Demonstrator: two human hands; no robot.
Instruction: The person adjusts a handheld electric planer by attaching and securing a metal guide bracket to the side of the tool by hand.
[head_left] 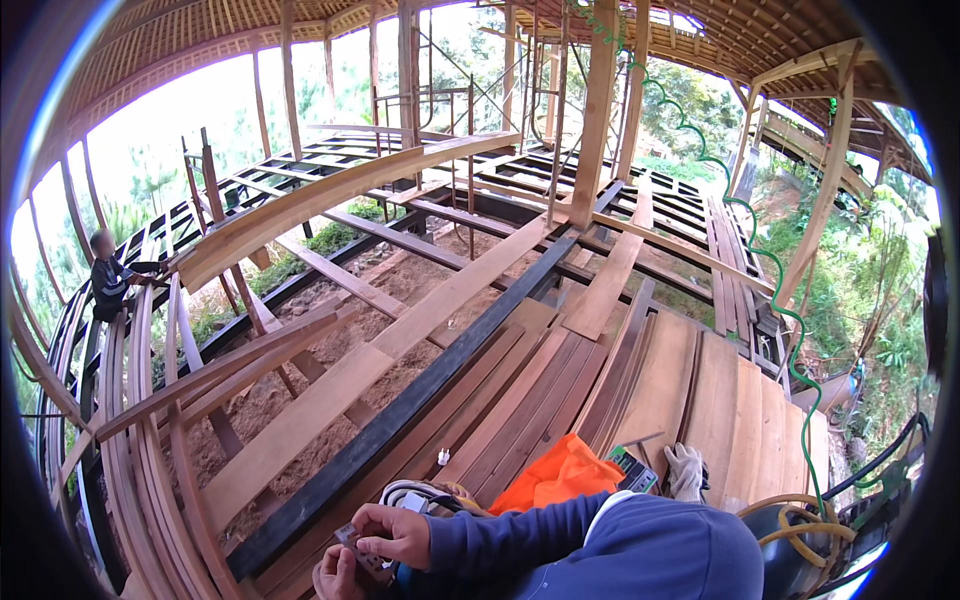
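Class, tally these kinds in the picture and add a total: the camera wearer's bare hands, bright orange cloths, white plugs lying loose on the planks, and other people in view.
Bare hands: 2 (left hand, right hand)
Orange cloth: 1
White plug: 1
Other person: 1
Total: 5

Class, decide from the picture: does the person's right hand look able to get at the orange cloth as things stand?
Probably yes: the orange cloth lies largely uncovered just beyond the right sleeve, though the right hand seems busy with a small object.
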